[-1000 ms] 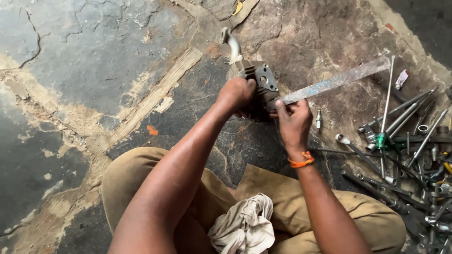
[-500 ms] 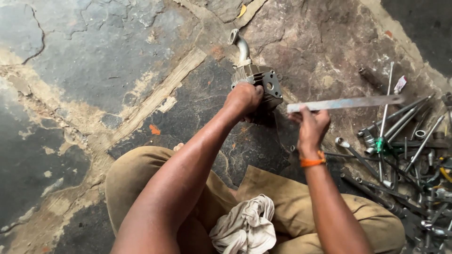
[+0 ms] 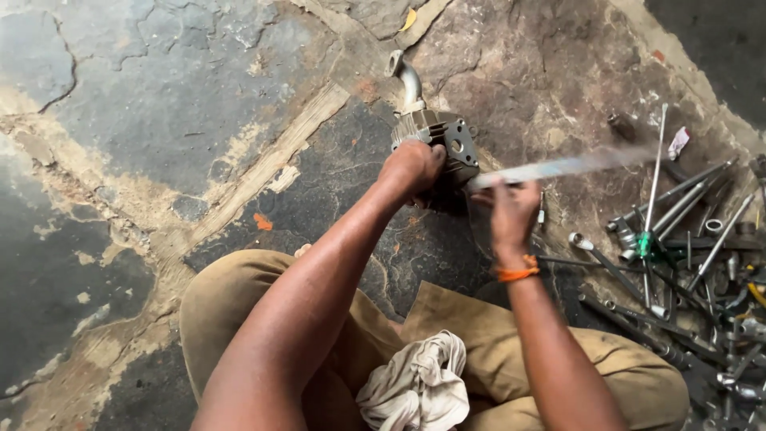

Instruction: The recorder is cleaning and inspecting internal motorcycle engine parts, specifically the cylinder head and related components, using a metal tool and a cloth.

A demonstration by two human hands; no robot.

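Head view. A seated person works on a stone floor (image 3: 159,104) of cracked slabs, knees in tan trousers at the lower edge of the view. The left hand (image 3: 411,169) rests on the near, left side of a grey finned engine part (image 3: 443,144), fingers curled and pressed together over its top edge; the part stands on the floor near the middle of the view, toward the far edge. A bent metal pipe (image 3: 405,76) rises from the far side of the part and points away from the person.

The right hand (image 3: 511,211), with an orange band (image 3: 517,274) at the wrist, lies just right of the part and nearer the person. Its fingers are closed around the near end of a long flat metal strip (image 3: 570,166). The strip is blurred; its long axis runs almost level, from the right face of the part out toward the right edge of the floor. Its left end touches, or lies just beside, the part's flanged face; which of the two cannot be told. The part thus lies left of and slightly beyond the right hand's fingers, and the left hand is the nearer to it.

A heap of wrenches and rods (image 3: 678,239) lies along the right edge of the floor. A crumpled pale rag (image 3: 419,387) rests on the lap.
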